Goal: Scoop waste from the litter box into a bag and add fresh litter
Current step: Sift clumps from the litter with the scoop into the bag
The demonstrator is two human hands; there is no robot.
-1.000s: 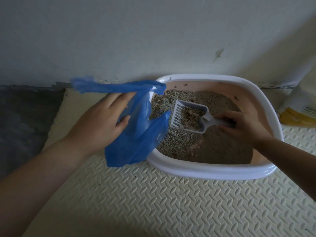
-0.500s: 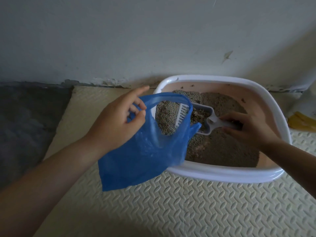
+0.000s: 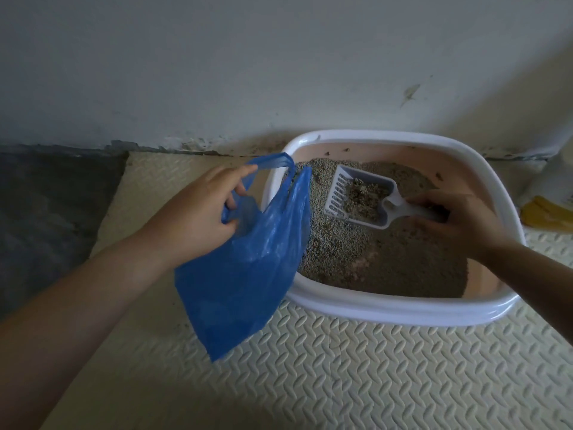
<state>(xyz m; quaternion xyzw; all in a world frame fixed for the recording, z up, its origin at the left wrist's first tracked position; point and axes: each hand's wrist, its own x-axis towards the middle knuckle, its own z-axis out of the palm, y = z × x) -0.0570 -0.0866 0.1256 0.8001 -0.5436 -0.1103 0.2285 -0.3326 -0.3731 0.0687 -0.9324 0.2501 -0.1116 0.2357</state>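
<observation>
A pink litter box with a white rim (image 3: 387,308) sits on the floor by the wall, holding grey litter (image 3: 366,259). My left hand (image 3: 198,218) grips a blue plastic bag (image 3: 245,274) by its handle, and the bag hangs over the box's left rim. My right hand (image 3: 459,221) holds the handle of a white slotted scoop (image 3: 359,197) above the litter. A clump of waste (image 3: 362,193) lies in the scoop. The scoop's slotted end points left toward the bag, a short gap away.
A cream textured foam mat (image 3: 341,367) covers the floor under the box. A dark grey mat (image 3: 52,206) lies to the left. A white and yellow package (image 3: 548,209) stands at the right edge. The white wall (image 3: 279,57) rises right behind the box.
The bag has dropped lower and left, clear of the scoop it partly covered. My left hand now grips the handle more tightly. The scoop stays over the litter with its load.
</observation>
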